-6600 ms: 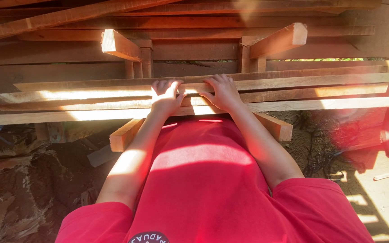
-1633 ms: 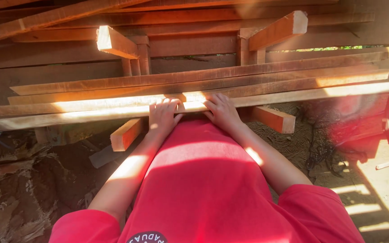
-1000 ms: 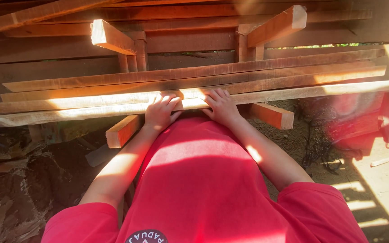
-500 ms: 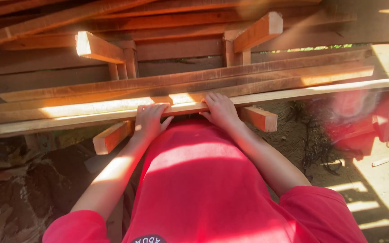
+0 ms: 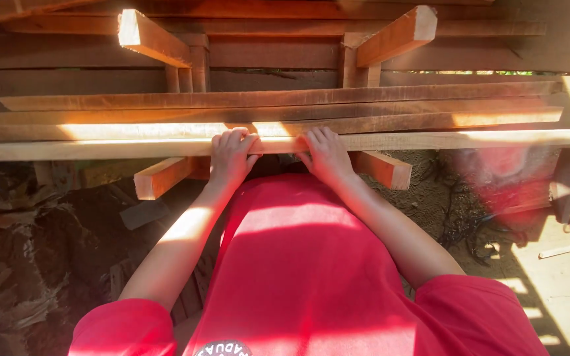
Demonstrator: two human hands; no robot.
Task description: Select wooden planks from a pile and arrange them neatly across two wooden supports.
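Observation:
A long, thin wooden plank (image 5: 463,140) lies crosswise in front of me, nearest of several planks laid side by side. My left hand (image 5: 231,157) curls its fingers over the plank's near edge, just left of centre. My right hand (image 5: 326,153) grips the same plank a little to the right. Both arms reach forward from my red shirt (image 5: 311,264). The planks rest on two short wooden bearers (image 5: 161,178) that stick out toward me.
More planks (image 5: 278,99) lie behind the held one. Two upper beams (image 5: 150,36) jut toward me above a wooden frame. Dark soil and dry leaves (image 5: 28,264) cover the ground on the left; sunlit bare ground (image 5: 562,277) lies to the right.
Both hands have stayed on the nearest plank, shifting slightly along it. The plank now lies level across the bearers, and my view has tilted a little.

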